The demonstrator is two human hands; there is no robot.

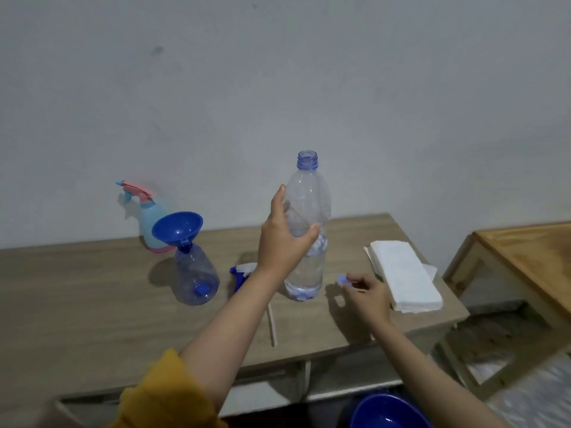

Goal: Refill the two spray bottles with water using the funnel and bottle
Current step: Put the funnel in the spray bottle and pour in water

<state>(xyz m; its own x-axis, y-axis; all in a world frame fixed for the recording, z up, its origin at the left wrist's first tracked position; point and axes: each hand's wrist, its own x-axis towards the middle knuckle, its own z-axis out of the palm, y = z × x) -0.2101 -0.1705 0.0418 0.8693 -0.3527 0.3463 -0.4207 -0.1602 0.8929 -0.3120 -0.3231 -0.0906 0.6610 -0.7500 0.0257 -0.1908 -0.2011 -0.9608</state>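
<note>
A person's left hand (285, 239) grips a tall clear water bottle (307, 230) around its middle, thumb on the near side and fingers curled round the far side; the bottle stands upright toward the right half of the table (92, 304), its cap off and its blue-tinted neck open, with water filling roughly the lower part. The right hand (367, 296) hovers low over the table just right of the bottle's base, pinching the small pale blue cap (343, 279) between thumb and fingertips, the other fingers loosely curled. To the left, a clear spray bottle (196, 274) with no top stands in the middle of the table, and a blue funnel (177, 228) sits tilted in its neck; a small blue piece shows at the bottom inside it. Behind it, near the table's back edge by the wall, stands a light blue spray bottle (151, 223) with a pink trigger head still on. A blue and white spray head (242, 273) lies on the table between the clear spray bottle and the left forearm, its thin tube (272, 322) trailing toward the front edge. A folded stack of white paper towel (404, 274) lies near the table's right edge. A yellow sleeve (157, 393) covers the left upper arm, and a blue bowl (389, 412) shows below the table's front edge.
</note>
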